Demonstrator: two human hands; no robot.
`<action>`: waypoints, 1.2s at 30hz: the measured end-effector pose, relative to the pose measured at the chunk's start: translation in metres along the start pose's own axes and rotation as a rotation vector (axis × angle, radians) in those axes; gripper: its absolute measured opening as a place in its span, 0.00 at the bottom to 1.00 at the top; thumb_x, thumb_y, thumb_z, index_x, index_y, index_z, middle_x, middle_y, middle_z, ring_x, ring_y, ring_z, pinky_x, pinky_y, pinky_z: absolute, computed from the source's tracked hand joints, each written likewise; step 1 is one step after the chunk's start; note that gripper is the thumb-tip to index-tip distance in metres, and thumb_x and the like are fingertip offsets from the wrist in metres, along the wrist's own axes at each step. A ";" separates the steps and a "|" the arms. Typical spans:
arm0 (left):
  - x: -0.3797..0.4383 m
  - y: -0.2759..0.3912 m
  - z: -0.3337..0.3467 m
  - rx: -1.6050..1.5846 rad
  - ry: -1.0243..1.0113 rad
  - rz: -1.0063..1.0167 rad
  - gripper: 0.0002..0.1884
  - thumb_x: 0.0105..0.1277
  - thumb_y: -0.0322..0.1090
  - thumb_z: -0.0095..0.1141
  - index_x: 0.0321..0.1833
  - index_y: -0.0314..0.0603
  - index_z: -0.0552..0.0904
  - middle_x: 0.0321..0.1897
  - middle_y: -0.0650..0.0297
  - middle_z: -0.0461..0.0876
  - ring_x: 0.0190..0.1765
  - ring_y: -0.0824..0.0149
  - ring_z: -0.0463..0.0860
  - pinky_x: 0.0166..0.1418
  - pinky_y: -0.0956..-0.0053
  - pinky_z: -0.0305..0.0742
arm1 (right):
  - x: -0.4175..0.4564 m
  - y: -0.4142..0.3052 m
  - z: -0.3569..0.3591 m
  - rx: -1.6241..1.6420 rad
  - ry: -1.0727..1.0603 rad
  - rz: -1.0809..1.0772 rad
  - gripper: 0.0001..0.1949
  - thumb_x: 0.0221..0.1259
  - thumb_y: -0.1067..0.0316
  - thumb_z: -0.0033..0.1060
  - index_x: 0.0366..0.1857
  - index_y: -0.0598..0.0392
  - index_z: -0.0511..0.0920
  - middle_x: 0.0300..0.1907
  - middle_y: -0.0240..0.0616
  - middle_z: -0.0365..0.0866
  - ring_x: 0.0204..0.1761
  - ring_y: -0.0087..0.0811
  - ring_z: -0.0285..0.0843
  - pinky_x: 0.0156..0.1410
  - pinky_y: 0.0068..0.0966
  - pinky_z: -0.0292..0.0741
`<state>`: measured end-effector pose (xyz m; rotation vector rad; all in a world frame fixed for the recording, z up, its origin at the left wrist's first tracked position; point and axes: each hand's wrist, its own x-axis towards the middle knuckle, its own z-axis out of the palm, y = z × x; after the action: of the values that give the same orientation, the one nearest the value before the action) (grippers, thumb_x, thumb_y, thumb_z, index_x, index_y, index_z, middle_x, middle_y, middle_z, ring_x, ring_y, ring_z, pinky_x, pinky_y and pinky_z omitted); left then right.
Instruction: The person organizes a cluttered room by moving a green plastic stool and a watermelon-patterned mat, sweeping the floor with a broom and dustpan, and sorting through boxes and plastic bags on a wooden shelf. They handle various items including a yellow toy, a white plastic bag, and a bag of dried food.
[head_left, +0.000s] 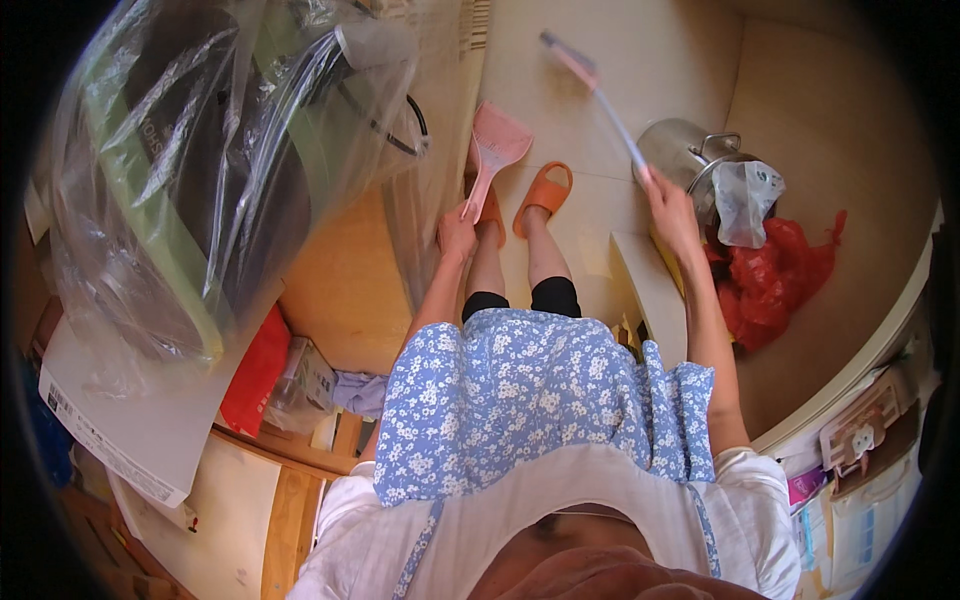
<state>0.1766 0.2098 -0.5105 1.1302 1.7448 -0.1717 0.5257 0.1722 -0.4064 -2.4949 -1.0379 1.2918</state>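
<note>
My left hand (457, 234) is closed around the handle of a small pink plastic dustpan (500, 137), which hangs in front of my legs beside the left orange slipper. In my right hand (670, 208) is the handle end of a small brush (574, 63), blurred, with a pale stick and a pink and dark head pointing up and left over the floor. The brush head and the dustpan are apart. An orange slipper (546, 193) is on my right foot, on pale floor tiles (600, 202).
Right of me stand a steel pot (665, 147), a translucent plastic bag (748, 202) and a red plastic bag (780, 277). A low pale board (651, 289) juts near my right leg. Clear plastic sheeting (247, 150) covers a green-edged object on the left, above a wooden cabinet (349, 262).
</note>
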 end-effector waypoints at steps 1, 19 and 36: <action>0.000 -0.002 0.001 -0.030 -0.005 -0.003 0.20 0.67 0.49 0.51 0.53 0.43 0.81 0.39 0.51 0.84 0.44 0.60 0.83 0.50 0.66 0.72 | 0.021 -0.004 0.006 -0.026 0.030 0.005 0.22 0.70 0.48 0.38 0.56 0.50 0.75 0.39 0.59 0.79 0.44 0.57 0.77 0.48 0.48 0.73; -0.005 0.012 0.008 -0.102 -0.066 0.030 0.17 0.69 0.45 0.48 0.55 0.47 0.80 0.43 0.50 0.83 0.48 0.54 0.82 0.52 0.65 0.72 | -0.036 0.008 0.015 -0.086 0.051 0.146 0.22 0.69 0.48 0.37 0.60 0.46 0.72 0.41 0.57 0.80 0.45 0.58 0.77 0.50 0.49 0.73; 0.052 0.056 0.007 0.069 -0.153 0.202 0.17 0.65 0.48 0.50 0.49 0.48 0.83 0.37 0.51 0.84 0.43 0.51 0.82 0.49 0.62 0.72 | -0.086 0.019 0.002 0.498 -0.134 0.302 0.20 0.68 0.55 0.49 0.58 0.52 0.75 0.17 0.22 0.64 0.15 0.15 0.58 0.19 0.17 0.55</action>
<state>0.2203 0.2681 -0.5347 1.3018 1.4899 -0.1908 0.5008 0.1029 -0.3587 -2.2499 -0.2981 1.5808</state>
